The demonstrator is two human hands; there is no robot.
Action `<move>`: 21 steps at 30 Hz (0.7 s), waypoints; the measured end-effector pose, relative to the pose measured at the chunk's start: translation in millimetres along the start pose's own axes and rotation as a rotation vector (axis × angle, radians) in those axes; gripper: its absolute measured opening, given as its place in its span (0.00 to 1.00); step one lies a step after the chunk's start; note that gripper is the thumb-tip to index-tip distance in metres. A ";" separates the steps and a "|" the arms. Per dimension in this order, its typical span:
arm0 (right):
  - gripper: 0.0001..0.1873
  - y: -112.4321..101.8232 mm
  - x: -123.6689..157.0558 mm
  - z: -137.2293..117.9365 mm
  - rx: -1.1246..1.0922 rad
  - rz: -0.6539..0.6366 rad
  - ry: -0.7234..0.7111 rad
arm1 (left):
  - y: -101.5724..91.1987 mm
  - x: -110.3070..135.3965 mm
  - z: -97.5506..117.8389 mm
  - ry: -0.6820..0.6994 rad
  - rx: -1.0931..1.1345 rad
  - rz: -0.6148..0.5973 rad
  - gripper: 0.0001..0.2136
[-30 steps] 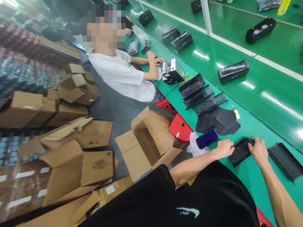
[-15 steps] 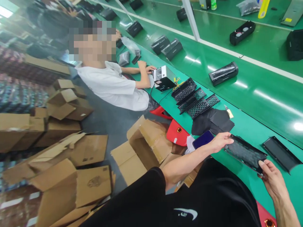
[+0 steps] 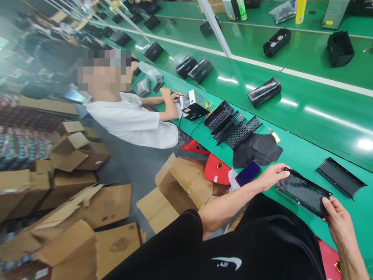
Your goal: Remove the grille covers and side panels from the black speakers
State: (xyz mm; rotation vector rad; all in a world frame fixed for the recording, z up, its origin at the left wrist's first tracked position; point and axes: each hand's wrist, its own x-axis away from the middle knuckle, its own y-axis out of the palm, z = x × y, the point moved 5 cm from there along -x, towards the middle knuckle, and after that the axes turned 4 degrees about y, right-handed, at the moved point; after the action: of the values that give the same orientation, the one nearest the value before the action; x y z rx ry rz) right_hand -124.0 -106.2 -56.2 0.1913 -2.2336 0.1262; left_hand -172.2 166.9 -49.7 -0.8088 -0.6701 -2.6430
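Observation:
Between my two hands is a black curved plastic panel (image 3: 304,194), its dark inner side turned up and small pale fixing points along its rim. My left hand (image 3: 274,177) pinches its far left corner with thumb and fingers. On the opposite end, my right hand (image 3: 338,216) grips the edge, thumb on top. Another black panel (image 3: 340,177) of like shape lies on the green bench to the right. Left of my hands are a stack of black fabric sheets (image 3: 258,149) and several perforated black panels (image 3: 233,124).
A phone (image 3: 248,173) lies at the bench edge by my left forearm. A black speaker-like unit (image 3: 264,92) rests on the green conveyor (image 3: 320,105). An open cardboard box (image 3: 163,194) stands below on the left. A co-worker in a white shirt (image 3: 128,120) sits beside a metal-cased box (image 3: 194,105).
My view has shifted slightly, so the bench items sit further left. The panel is tilted a little differently and stays in both hands.

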 end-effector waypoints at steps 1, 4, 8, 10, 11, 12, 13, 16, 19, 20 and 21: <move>0.30 0.6 0.9 -0.9 -0.006 0.002 0.002 | 0.0 0.4 -0.8 0.006 -0.030 0.000 0.21; 0.31 2.8 3.1 -4.0 -0.031 0.012 0.027 | 1.6 2.6 -1.0 0.015 -0.001 -0.051 0.23; 0.34 2.6 6.3 -9.6 -0.046 0.034 0.022 | 5.5 7.9 4.0 0.017 0.107 -0.154 0.27; 0.33 1.2 8.2 -11.1 -0.027 0.032 0.015 | 6.4 9.5 4.5 0.002 0.101 -0.165 0.28; 0.33 0.1 8.9 -11.0 -0.012 0.031 0.016 | 6.3 9.6 4.1 0.001 0.073 -0.157 0.28; 0.32 -1.2 9.2 -10.6 0.005 0.026 0.017 | 5.9 9.2 3.6 0.011 0.030 -0.143 0.26; 0.31 -2.4 9.2 -9.9 0.021 0.015 0.017 | 5.3 8.4 3.0 0.029 -0.024 -0.127 0.25; 0.29 -6.2 7.6 -7.5 0.054 -0.017 0.009 | 4.2 4.7 1.1 0.097 -0.184 -0.087 0.23; 0.29 -8.1 6.9 -6.6 0.065 -0.024 0.011 | 5.1 2.1 -0.7 0.115 -0.215 -0.074 0.22; 0.29 -8.3 7.3 -6.9 0.057 -0.017 0.015 | 6.3 2.0 -0.8 0.107 -0.189 -0.081 0.22; 0.29 -8.2 7.9 -7.5 0.042 -0.007 0.020 | 7.8 2.4 -0.4 0.094 -0.153 -0.093 0.22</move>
State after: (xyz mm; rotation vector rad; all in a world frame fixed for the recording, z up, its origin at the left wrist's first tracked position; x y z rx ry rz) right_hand -121.6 -113.8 -45.2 0.2197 -2.2111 0.1713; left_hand -171.2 159.8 -45.9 -0.7039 -0.4977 -2.8240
